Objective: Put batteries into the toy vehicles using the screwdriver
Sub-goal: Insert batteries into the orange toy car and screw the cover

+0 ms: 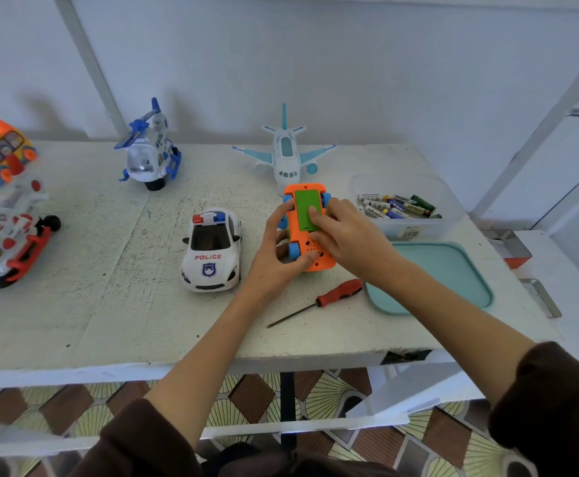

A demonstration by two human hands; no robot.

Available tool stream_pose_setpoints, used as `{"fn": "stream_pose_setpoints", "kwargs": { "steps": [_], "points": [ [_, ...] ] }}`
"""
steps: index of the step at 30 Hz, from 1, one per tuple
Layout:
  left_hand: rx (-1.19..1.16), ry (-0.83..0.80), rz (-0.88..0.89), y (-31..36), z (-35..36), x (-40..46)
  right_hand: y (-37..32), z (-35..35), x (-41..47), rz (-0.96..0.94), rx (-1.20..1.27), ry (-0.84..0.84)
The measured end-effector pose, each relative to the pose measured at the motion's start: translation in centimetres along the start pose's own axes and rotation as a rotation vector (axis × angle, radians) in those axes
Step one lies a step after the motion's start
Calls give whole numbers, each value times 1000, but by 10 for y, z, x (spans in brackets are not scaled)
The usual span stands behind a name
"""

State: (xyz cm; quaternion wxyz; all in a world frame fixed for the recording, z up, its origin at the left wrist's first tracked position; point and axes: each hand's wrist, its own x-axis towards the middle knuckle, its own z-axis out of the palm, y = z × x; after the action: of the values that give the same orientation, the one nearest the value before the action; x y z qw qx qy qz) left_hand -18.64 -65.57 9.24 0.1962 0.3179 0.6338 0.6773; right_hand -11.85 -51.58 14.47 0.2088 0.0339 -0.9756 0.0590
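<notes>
1. Tabletop, white and scuffed, has its front edge running below the forearms; the widest bare stretch lies at front left, between the police car and the near edge.
2. Orange toy car lies belly-up at centre right, green battery cover facing up.
3. Left hand curls round the car's left side, gripping it; right hand presses fingertips on the green cover.
4. Red-handled screwdriver lies loose just in front of the hands, beside the teal lid.
5. Clear tub of batteries sits near the right edge, behind the lid.
6. Toy helicopter and toy airplane stand along the back by the pale wall; more toys crowd the left edge.
7. Patterned floor shows beneath the table.
</notes>
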Motion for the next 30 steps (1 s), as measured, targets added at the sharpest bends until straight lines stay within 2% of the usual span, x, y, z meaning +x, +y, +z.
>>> {"fn": "stream_pose_setpoints", "kwargs": {
  "steps": [5, 9, 11, 14, 17, 19, 22, 25, 30],
  "points": [
    [-11, -7, 15, -1, -1, -1, 6, -13, 3, 209, 317, -142],
    [44, 9, 55, -1, 0, -2, 12, -29, -7, 240, 489, -12],
    [59, 22, 74, 0, 0, -3, 14, -33, -19, 222, 532, -35],
    [83, 26, 88, 0, 0, -3, 16, -28, -38, 188, 532, -194],
    [86, 31, 98, 0, 1, -4, 17, -12, -51, 102, 379, -308],
    [87, 33, 101, 0, 1, -4, 15, -3, -55, 32, 286, -316],
    [102, 31, 111, -1, 0, -4, 13, 3, -59, -24, 272, -276],
    [108, 36, 115, -3, 0, -3, 12, -2, -61, 12, 337, -274],
    [79, 37, 112, -3, 1, -1, 17, -28, -61, 250, 510, -233]
  ]
}}
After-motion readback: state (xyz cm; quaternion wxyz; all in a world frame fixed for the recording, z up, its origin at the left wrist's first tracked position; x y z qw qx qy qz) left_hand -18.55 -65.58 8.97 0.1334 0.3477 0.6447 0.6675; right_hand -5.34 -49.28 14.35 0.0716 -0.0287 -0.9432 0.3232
